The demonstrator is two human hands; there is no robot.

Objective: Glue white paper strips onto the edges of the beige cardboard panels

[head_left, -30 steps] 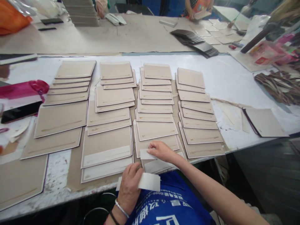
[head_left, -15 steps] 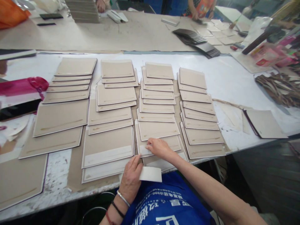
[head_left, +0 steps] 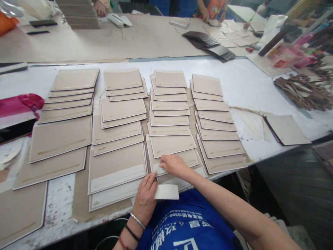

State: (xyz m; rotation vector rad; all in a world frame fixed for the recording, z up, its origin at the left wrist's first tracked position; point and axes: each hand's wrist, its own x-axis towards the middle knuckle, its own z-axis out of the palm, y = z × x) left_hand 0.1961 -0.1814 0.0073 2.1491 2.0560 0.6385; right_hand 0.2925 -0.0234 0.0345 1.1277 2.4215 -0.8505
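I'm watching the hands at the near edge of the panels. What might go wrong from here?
Two risks, as I judge it:

1. The panels overlap, and the right hand has its fingers down on one near the front, so a sideways push might knock that column out of line.

2. The white strip at the left hand juts out over the blue apron; it might snag or bend there.

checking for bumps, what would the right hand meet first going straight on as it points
Probably the right edge of the beige board with a pale strip in the next column left; whether the right hand would clear it is unclear.
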